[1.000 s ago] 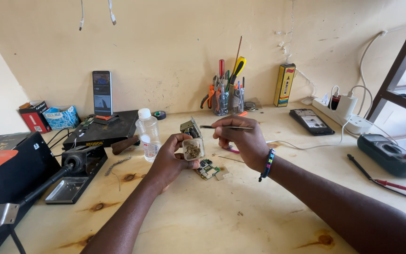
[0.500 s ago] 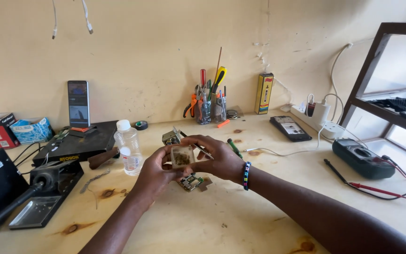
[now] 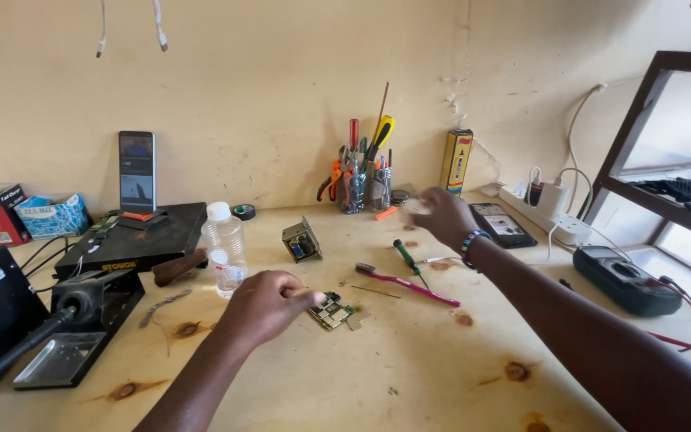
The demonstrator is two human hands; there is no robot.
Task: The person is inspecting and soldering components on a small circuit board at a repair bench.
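Presently we are at a pick-up step over small electronic parts on the wooden tabletop [image 3: 409, 376]. Our left hand [image 3: 269, 302] rests near the middle, fingers curled, thumb and forefinger pinched at the left edge of the green circuit board [image 3: 331, 310]; the board lies flat on the tabletop, and we judge the hand to be gripping or steadying it, though the contact is partly hidden by the knuckles.

Our right hand [image 3: 441, 216] reaches toward the far side, just right of the tool cup [image 3: 365, 188] holding screwdrivers and pliers. It is blurred; something pale shows at the fingertips, but we cannot tell what it is or whether the hand is closed on it.

Between the hands lie a pink toothbrush [image 3: 409, 286] and a green-handled screwdriver [image 3: 406, 256], both untouched. A small grey metal module [image 3: 301, 240] stands tilted just beyond the board, and a clear plastic bottle [image 3: 224, 250] stands upright to its left. A multimeter [image 3: 629, 280] sits at the far right, well apart.

In our judgement, the next move calls for keeping the board pinned flat with the left hand, with light finger pressure on its edge only, so that the components are not stressed.
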